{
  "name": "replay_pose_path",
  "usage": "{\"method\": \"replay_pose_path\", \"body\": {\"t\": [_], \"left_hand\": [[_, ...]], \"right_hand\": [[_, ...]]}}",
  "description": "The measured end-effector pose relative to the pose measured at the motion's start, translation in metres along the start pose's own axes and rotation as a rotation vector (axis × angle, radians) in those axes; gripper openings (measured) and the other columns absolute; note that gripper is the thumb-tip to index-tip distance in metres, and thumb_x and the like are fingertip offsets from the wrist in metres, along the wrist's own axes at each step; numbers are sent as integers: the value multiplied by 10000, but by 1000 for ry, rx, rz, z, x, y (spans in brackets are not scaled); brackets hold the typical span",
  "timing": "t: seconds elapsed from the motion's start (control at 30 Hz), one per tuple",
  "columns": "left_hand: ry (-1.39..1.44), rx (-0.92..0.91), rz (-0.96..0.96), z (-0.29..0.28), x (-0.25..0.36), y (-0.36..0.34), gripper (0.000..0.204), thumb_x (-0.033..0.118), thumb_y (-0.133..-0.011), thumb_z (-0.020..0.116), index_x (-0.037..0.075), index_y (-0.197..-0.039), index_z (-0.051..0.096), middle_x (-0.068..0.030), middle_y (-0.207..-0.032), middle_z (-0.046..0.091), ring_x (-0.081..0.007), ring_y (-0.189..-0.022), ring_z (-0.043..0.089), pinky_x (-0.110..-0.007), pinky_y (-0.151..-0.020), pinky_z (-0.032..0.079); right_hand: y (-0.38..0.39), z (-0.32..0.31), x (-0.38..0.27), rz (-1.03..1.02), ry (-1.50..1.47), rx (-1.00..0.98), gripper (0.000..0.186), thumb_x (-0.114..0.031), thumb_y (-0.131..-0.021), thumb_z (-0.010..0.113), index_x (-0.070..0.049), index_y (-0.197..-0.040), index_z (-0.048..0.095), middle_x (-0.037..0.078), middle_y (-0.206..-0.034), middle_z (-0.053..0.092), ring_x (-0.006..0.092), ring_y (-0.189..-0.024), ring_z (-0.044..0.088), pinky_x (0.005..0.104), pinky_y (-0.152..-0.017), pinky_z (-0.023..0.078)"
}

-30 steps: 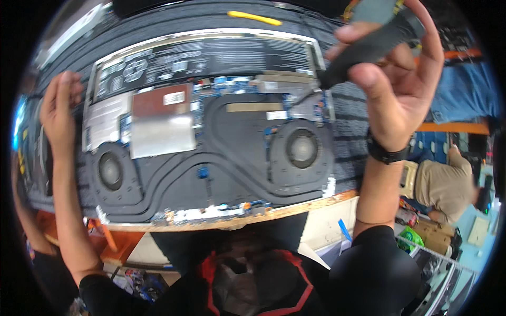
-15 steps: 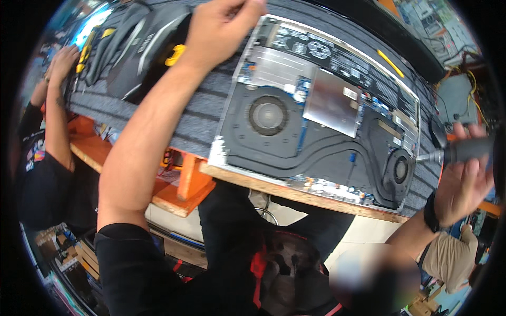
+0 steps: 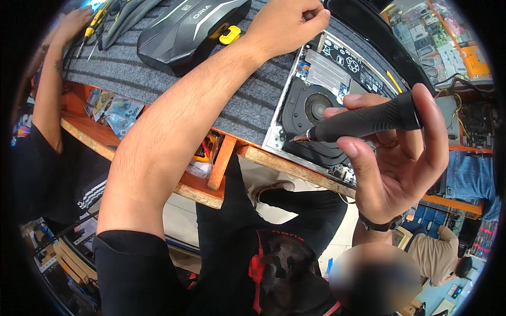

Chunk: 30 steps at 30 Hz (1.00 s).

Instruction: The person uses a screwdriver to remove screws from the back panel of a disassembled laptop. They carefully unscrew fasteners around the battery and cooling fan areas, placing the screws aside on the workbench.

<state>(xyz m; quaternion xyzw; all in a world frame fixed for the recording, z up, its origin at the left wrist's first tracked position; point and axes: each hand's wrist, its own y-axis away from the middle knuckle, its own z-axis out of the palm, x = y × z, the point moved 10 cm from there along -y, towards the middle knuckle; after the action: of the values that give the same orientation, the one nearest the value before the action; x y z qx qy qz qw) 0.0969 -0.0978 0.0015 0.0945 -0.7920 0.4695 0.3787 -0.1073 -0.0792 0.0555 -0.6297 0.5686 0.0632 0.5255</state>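
An opened laptop base [image 3: 300,118] lies on the ribbed grey mat, its inside exposed: a black round fan [image 3: 317,108], dark battery [image 3: 350,63] and metal cover plate. My right hand [image 3: 392,179] grips a black-handled screwdriver [image 3: 363,122], thumb and fingers around the handle. The screwdriver's tip is at the near left corner of the base, beside the fan housing; whether it sits in a screw is too small to tell. At the far left corner of the laptop, my left hand [image 3: 290,26] has its fingers curled in a pinch; what they hold, if anything, is hidden.
A black hard-shell case [image 3: 184,34] with a yellow clip stands left of my forearm. Yellow-black screwdrivers [image 3: 95,23] lie beyond it, near another person's arm [image 3: 50,89]. A long black bar [image 3: 379,39] runs behind the laptop. An orange drawer [image 3: 89,126] opens below the mat.
The screwdriver in my right hand has gone from the laptop's right fan to its near left corner. The view has shifted, so the laptop appears farther right. My left hand stays near the far left corner.
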Motion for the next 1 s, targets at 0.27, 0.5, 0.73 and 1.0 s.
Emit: {"method": "replay_pose_path", "body": {"t": [0.27, 0.5, 0.73, 1.0], "left_hand": [[-2, 28, 63, -3, 4, -1, 253, 221, -918, 576, -8, -812, 604, -221, -735, 603, -402, -669, 594, -432, -599, 454], [11, 25, 46, -3, 2, -1, 252, 219, -916, 572, -4, -805, 610, -227, -731, 605, -414, -673, 597, -448, -600, 454], [10, 11, 39, -3, 3, -1, 254, 217, -917, 565, -4, -803, 612, -224, -725, 612, -408, -669, 605, -450, -601, 459], [-17, 7, 39, -3, 3, -2, 263, 222, -920, 556, -3, -795, 611, -219, -725, 624, -411, -681, 615, -453, -609, 465]], "right_hand": [[0, 17, -2, -28, 69, -29, 783, 70, -833, 684, -48, -1467, 238, 297, -1096, 620, 337, -936, 702, 392, -818, 606], [-3, 21, -3, -37, 97, -61, 757, 89, -836, 673, -43, -1456, 260, 293, -1114, 617, 329, -958, 699, 394, -830, 604], [-2, 20, -3, -48, 103, -45, 744, 102, -841, 658, -45, -1454, 262, 280, -1128, 614, 325, -966, 695, 398, -845, 600], [-6, 20, -10, -64, 62, -89, 752, 102, -832, 667, -58, -1446, 263, 287, -1129, 610, 340, -967, 690, 410, -842, 601]]}}
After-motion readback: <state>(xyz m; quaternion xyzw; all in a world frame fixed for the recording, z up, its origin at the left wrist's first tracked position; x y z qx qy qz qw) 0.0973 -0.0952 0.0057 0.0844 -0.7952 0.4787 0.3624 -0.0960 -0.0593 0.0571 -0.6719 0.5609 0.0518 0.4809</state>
